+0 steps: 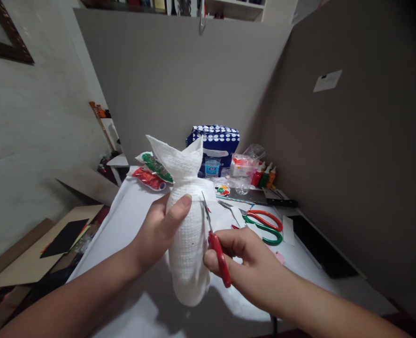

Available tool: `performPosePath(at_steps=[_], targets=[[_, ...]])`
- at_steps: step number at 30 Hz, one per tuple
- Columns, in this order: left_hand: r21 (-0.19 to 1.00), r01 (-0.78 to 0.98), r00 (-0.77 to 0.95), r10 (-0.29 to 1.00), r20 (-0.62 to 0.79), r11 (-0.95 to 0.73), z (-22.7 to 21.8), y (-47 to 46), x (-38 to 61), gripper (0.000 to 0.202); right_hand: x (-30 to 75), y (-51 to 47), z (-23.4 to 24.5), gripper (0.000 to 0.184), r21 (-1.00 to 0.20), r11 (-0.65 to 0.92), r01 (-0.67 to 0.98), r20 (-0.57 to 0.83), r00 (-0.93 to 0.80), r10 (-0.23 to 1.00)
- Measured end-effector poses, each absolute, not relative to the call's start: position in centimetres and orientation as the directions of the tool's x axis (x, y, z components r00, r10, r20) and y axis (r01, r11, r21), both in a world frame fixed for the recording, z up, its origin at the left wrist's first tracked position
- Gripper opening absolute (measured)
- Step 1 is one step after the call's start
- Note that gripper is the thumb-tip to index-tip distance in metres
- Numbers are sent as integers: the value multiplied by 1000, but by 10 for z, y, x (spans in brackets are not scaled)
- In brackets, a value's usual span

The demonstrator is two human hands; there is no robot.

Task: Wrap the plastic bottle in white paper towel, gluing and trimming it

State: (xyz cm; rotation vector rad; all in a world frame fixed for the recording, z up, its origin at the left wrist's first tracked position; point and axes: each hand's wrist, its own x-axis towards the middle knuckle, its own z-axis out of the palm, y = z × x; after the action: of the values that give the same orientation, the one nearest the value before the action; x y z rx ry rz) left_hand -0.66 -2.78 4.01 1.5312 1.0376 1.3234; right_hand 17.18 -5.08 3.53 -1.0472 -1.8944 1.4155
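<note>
A long white cloth bundle [188,263], upright and narrowed near its top, has two pointed flaps spreading above the narrow part. My left hand [158,227] is wrapped round its left side, thumb across the front. In my right hand [241,256] is a small pair of red-handled scissors [220,260], blades upward against the right side of the bundle. A strip of white fabric sticks out near the blade tips; whether the blades are around it I cannot tell. Small red specks show on the cloth.
On the white table [123,234] lie larger scissors with red and green handles [264,227] and a knife [281,202]. Behind stand a blue bag [229,145], a plastic cup [212,166], paint bottles [264,176] and red and green packets [150,178]. Grey panels enclose the back and right.
</note>
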Motion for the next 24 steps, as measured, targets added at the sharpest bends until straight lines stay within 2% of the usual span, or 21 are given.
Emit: performPosePath(at_steps=[6,12,19,24], targets=[[880,94,45,885,464,-466,33,-33,-3,47,170,-57,35,38,-865,313,391,82,-505,859],[827,191,-129,821,555,-529,18,-29,5,45,172,-60,29,40,-724,409,555,140,-463,875],[797,248,-88,807,584,-550,17,-35,3,40,171,-62,21,38,-605,494,624,264,-429,864],[825,221,-39,840,541,-521,17,-36,2,39,175,-63,17,34,-585,469,662,230,-419,879]])
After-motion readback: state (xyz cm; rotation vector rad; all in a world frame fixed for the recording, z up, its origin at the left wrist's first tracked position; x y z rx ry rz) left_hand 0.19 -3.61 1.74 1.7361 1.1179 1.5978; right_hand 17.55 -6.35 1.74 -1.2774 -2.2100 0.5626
